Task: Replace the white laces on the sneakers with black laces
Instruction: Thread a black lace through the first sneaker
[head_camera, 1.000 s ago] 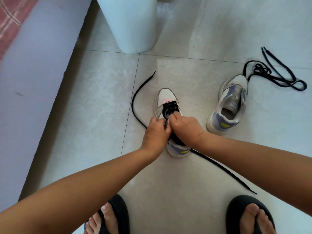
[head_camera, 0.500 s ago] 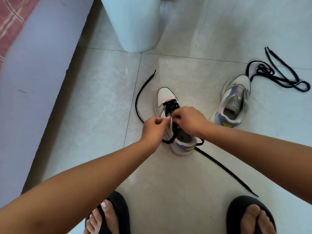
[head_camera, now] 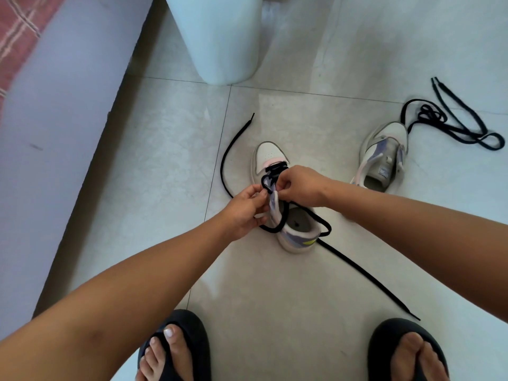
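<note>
Both hands meet over the near sneaker (head_camera: 286,215) on the floor (head_camera: 165,160): the left hand (head_camera: 244,209) pinches its upper, the right hand (head_camera: 298,184) pinches the black lace (head_camera: 357,273) at the eyelets. The other sneaker (head_camera: 384,155) and 1 spare black lace (head_camera: 453,125) lie beyond the right fingers

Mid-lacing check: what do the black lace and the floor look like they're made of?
Black lace: looks like woven fabric cord, matte, lying limp in soft curves with a stiff tip. Floor: apparently glazed ceramic or stone tile, pale and mottled, with straight joints and a glossy sheen.
</note>
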